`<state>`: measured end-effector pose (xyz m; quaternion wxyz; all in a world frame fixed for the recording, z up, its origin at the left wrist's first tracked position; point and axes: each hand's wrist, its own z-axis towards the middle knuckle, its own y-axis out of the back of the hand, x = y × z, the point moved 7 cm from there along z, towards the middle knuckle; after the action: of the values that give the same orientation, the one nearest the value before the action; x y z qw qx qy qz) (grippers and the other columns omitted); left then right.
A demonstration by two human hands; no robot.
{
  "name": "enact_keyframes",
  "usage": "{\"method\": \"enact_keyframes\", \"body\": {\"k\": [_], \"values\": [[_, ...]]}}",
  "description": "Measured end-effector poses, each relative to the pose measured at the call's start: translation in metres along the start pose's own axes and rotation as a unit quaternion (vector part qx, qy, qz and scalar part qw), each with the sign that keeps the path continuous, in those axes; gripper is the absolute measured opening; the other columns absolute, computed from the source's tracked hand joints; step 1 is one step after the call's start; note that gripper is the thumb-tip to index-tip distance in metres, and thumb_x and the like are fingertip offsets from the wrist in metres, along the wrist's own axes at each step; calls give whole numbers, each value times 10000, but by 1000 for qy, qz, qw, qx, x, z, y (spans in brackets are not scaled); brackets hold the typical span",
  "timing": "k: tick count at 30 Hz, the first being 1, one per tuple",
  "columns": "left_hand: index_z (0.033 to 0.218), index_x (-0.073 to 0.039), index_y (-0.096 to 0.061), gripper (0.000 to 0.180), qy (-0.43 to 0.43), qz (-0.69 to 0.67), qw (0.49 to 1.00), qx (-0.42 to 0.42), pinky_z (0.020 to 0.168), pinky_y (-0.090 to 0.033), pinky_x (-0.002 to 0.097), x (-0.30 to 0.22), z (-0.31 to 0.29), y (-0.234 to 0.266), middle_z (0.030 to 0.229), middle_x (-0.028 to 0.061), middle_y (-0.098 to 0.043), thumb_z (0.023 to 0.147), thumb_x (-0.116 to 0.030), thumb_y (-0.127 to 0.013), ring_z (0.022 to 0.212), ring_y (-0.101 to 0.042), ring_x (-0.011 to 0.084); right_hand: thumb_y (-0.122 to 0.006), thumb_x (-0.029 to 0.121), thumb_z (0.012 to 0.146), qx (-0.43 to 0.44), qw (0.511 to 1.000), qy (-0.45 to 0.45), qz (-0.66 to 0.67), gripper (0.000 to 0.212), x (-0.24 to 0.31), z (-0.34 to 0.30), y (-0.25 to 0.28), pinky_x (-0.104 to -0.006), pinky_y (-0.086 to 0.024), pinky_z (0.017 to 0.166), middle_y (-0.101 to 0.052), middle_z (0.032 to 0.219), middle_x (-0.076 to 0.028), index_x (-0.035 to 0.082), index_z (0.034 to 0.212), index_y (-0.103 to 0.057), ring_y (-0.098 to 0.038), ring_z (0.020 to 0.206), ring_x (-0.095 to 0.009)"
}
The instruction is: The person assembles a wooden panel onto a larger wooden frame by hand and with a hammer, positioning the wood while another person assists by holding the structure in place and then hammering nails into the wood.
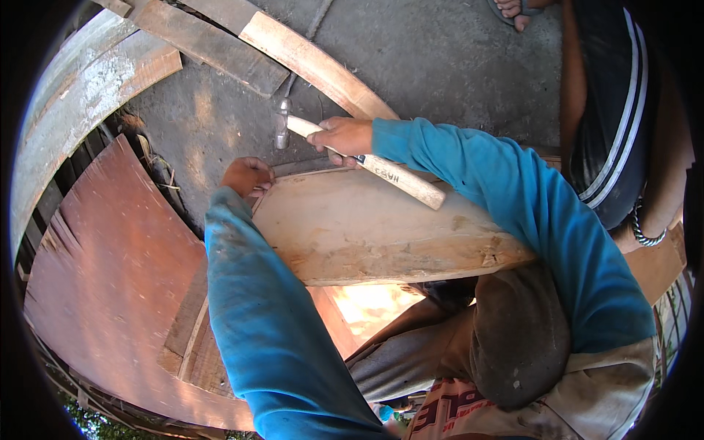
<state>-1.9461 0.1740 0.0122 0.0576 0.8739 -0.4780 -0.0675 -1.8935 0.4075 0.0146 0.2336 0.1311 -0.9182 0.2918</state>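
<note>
1. Here's the right hand (343, 138), closed firmly around the hammer (405, 182), gripping the handle well up toward the head (282, 126), with a long tail of wood trailing behind.
2. And the hammer itself: held over the far edge of the pale board (367, 220), its metal head out past that edge, above the concrete floor (455, 66).
3. Over to the left hand (247, 177)! Fingers curled at the board's far left corner; whether they pinch something small or simply steady the wood, I cannot tell.
4. The board lies crosswise in front of the person, its near right corner close by the bent knee (521, 337).
5. How does it handle? The hammer looks head-heavy, stiff and tough, I'd judge; this high grip should give control, while a hold nearer the butt would lend more swing.
6. Bare wooden handle, smooth-looking, so perhaps a little slippery in a sweaty palm; the broad middle of the shaft seems the safe place.
7. The board looks rigid and fairly weighty, best steadied at its ends; that rough, stained near edge could splinter, so mind the fingers.
8. Beyond the hands, a loose plank (315, 62) slants across the floor.
</note>
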Motion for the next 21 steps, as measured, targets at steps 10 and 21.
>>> {"method": "enact_keyframes", "body": {"k": [10, 21], "values": [[906, -50, -652, 103, -17, 10, 998, 52, 746, -520, 317, -6, -9, 0, 858, 21, -678, 810, -86, -656, 811, -630, 135, -497, 402, 941, 33, 999, 15, -37, 395, 22, -12, -27, -330, -409, 400, -507, 658, -66, 20, 1040, -503, -488, 468, -149], [857, -21, -681, 80, -6, 18, 999, 35, 692, -549, 302, -5, -2, -1, 812, 53, -683, 779, -15, -695, 767, -646, 162, -482, 424, 950, 5, 998, 54, -12, 435, 37, -9, -17, -309, -366, 394, -450, 607, -30, -1, 1043, -496, -436, 431, -130]]}}
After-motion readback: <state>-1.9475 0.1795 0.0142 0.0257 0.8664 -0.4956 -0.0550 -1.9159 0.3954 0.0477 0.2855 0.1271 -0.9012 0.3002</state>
